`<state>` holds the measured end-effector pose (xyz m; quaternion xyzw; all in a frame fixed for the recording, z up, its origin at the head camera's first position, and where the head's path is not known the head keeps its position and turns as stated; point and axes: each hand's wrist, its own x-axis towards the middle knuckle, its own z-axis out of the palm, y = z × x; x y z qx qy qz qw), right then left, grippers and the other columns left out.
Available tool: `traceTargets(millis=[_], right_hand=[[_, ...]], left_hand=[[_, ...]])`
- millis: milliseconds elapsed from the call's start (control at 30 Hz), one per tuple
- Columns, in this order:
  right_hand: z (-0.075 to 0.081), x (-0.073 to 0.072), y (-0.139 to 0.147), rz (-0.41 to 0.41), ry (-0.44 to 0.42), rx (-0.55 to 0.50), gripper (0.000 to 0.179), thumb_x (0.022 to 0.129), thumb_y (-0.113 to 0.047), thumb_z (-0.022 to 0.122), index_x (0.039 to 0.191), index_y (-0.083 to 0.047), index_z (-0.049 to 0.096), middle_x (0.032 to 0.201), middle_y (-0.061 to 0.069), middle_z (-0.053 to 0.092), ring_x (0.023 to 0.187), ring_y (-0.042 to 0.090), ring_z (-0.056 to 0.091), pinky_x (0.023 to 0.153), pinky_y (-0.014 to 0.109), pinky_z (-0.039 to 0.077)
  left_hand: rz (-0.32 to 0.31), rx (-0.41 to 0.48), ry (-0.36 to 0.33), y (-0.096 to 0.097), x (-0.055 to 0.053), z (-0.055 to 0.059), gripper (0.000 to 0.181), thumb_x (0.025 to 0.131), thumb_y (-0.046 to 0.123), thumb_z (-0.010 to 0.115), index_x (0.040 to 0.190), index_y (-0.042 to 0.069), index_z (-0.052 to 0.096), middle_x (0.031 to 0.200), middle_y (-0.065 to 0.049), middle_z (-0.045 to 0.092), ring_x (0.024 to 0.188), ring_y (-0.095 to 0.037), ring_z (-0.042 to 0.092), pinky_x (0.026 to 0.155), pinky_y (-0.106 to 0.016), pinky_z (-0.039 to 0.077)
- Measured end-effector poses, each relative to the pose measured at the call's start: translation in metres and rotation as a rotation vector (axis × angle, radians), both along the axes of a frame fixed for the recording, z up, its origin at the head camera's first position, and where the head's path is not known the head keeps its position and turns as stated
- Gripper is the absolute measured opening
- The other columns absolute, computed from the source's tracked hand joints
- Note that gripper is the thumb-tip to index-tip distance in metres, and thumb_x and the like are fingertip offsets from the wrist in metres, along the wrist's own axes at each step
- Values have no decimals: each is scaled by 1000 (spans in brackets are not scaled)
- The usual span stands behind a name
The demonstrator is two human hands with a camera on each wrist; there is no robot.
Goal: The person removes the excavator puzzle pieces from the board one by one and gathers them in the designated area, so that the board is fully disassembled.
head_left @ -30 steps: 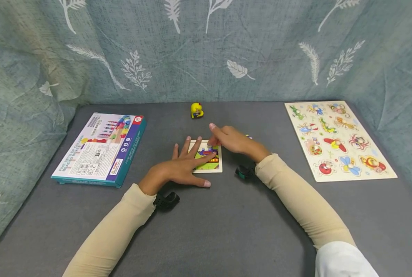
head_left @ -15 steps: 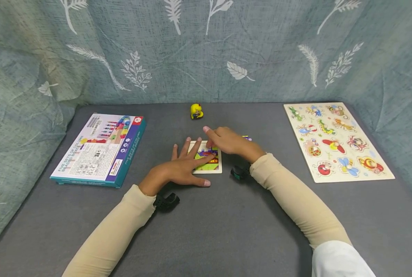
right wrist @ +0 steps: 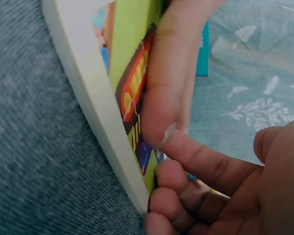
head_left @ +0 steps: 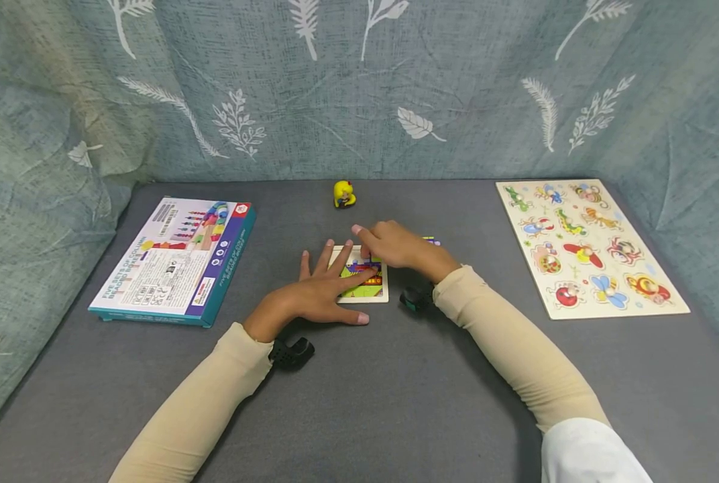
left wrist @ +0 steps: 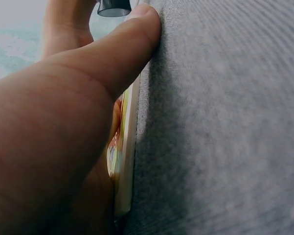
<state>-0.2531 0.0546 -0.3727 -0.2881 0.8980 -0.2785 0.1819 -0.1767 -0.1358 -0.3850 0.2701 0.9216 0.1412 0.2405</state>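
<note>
Right hand has slid a bit left, fingers curled at the picture puzzle's far edge; can't tell from here if they're pinching. Left hand lies spread across it.

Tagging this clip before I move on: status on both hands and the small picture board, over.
Left hand spread over small picture board. Right hand curled at its far right corner, grip unclear. Both hands cover parts of it.
</note>
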Motion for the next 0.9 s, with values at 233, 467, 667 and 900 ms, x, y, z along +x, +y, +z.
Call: traceTargets(millis=[233,467,667,900], right_hand=[[4,-1,-2,20,75,6,60,108,-34,26,81,-9,74,86,5,64,76,21,56,75,35,44],[7,-2,-4,92,159,38,52,107,-27,33,78,-8,72,86,5,60,80,21,53,76,37,43],[9,1,-6,107,168,67,42,106,-25,39,83,-8,71,83,4,57,79,19,51,72,34,42],[3,3,-2,86,140,-2,17,96,-1,51,101,-4,67,91,5,64,79,17,56,74,33,46]], left_hand=[[-6,7,19,-1,-3,2,86,86,68,57,156,36,20,159,-8,-23,138,-36,-32,99,-67,-21],[-5,14,28,-1,-3,4,86,86,67,58,156,36,18,158,-7,-25,138,-37,-32,99,-67,-21],[-4,11,35,-2,-2,2,87,86,67,57,156,35,17,158,-6,-25,138,-37,-32,99,-67,-22],[4,6,21,-2,1,-3,87,85,68,57,156,36,17,159,-8,-22,138,-35,-32,99,-66,-21]])
